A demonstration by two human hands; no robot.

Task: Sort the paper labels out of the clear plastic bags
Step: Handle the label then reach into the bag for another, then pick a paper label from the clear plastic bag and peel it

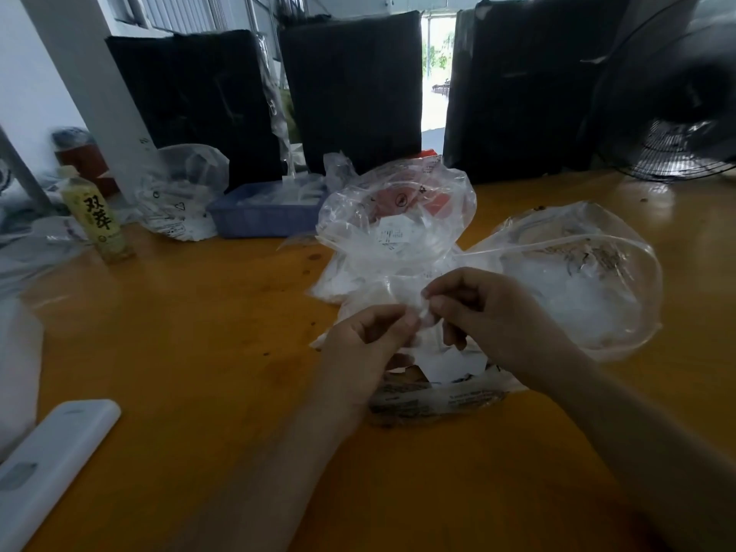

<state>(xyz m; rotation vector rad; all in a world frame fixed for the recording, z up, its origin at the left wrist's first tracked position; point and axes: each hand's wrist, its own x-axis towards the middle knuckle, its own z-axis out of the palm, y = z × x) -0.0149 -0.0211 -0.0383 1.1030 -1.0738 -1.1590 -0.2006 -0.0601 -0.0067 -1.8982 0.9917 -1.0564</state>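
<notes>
A: What lies nearest on the yellow table (191,352)?

B: A white remote-like device (51,456) at the left edge. Past it, both forearms reach in to the middle.

A: And the hands?

B: The left hand (366,352) and right hand (490,320) meet fingertip to fingertip, both with fingers curled, pinching a small clear plastic bag (423,312) between them. Whether a label is inside it is too blurred to tell.

A: Under them?

B: A flattened printed bag (434,400) on the table, with a white paper label (450,362) lying just above it, below the hands.

A: Further on?

B: A crumpled pile of clear bags (398,229) directly behind the hands, one white barcode label (392,233) showing through the plastic. To its right, a big puffed clear bag (585,280) holding more plastic.

A: And at the back?

B: A blue tray (259,221), another clear bag (179,193) left of it, a yellow-labelled bottle (97,217) further left, three black-wrapped blocks (350,93) standing along the table's far edge, and a fan (677,149) at right.
</notes>
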